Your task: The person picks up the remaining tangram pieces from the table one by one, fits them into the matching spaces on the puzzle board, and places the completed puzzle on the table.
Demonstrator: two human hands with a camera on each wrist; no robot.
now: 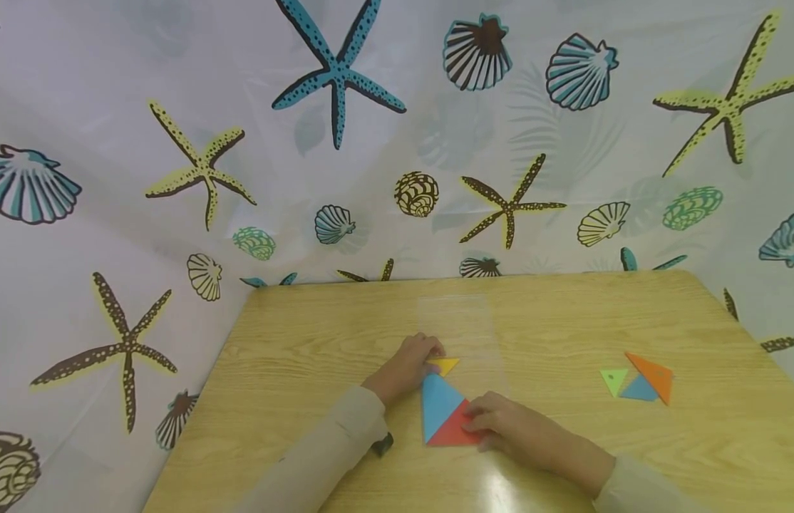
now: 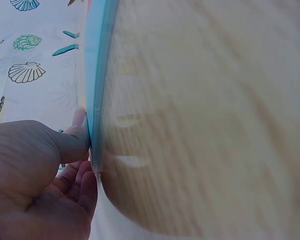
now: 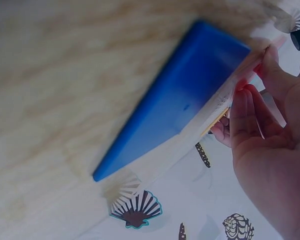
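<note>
A light blue triangle tile (image 1: 440, 402) and a red triangle tile (image 1: 451, 429) lie edge to edge on the table. A small yellow triangle tile (image 1: 445, 365) sits at the blue tile's top corner. My left hand (image 1: 410, 365) pinches the yellow tile at its left side, its thumb beside the blue tip. In the left wrist view, that thumb (image 2: 80, 132) and the fingers meet at the blue tile's corner. My right hand (image 1: 509, 427) holds the red tile by its right edge between thumb and fingers. Close up in the right wrist view is a deep blue tile (image 3: 175, 100).
Farther right on the wooden table (image 1: 320, 335) lie a green triangle (image 1: 614, 382), a blue tile (image 1: 639, 390) and an orange triangle (image 1: 653, 375), close together. A faint clear sheet (image 1: 457, 317) extends behind the hands. A shell-and-starfish patterned curtain (image 1: 384, 178) surrounds the table.
</note>
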